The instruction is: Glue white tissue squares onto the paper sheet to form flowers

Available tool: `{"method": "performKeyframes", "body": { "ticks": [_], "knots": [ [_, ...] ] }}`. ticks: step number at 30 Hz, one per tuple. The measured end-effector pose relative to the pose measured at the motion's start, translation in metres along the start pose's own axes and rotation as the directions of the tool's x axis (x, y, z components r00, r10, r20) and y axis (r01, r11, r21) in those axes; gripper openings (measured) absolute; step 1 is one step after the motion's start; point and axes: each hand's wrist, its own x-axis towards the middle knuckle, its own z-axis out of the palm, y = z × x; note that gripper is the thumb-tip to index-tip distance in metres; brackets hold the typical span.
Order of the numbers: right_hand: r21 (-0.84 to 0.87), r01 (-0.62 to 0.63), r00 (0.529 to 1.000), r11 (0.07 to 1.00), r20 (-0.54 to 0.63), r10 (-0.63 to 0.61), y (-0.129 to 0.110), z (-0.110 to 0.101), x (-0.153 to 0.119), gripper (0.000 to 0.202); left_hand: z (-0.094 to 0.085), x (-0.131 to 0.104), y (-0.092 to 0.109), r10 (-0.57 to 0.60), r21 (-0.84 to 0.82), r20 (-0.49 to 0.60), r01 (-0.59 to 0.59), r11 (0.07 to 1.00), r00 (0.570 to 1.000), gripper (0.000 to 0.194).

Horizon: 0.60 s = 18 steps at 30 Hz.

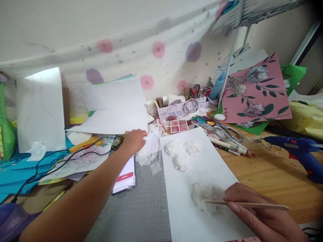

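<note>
My right hand [262, 211] grips a thin wooden stick [267, 205], pinched between thumb and fingers. Its narrow end reaches a blurred, ruffled white paper clump [204, 196] on the lower part of a white sheet [186, 222]. Higher on this sheet sit fluffy white paper flowers [180, 156]. My left hand [135, 143] is stretched forward over small white paper squares [155, 168], its fingers curled and closed; what they hold, if anything, is hidden. Under that wrist lies a phone [124, 178] with a lit screen.
A blue glue gun [297, 148] lies at the right. Scissors [228, 131], pens [227, 146] and a pink palette [179, 126] stand near the back. A pink flower picture [259, 90] leans at back right. Black cables [37, 174] cross papers at left.
</note>
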Motion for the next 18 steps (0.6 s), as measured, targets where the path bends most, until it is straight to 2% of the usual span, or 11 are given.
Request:
{"method": "performKeyframes", "body": {
  "ticks": [3,9,14,18],
  "knots": [
    [0.010,-0.071,0.997,0.997,0.032,0.070,0.002,0.000,0.000,0.026,0.009,0.007,0.006,0.040,0.073,-0.009,-0.039,0.997,0.999,0.030],
    [0.025,-0.069,0.995,0.997,0.077,0.067,0.004,-0.003,0.002,0.032,0.017,0.014,0.009,0.091,0.119,-0.020,-0.088,0.989,0.996,0.028],
    [0.098,-0.066,0.995,0.993,0.084,0.057,-0.003,-0.004,0.006,0.035,0.009,0.009,0.009,0.080,0.086,-0.032,-0.077,0.993,0.996,0.025],
    [0.138,-0.087,0.992,0.987,0.103,0.073,-0.004,-0.005,0.007,0.036,0.001,-0.006,0.019,0.092,-0.003,-0.049,-0.092,0.996,0.995,0.021]
  ]
}}
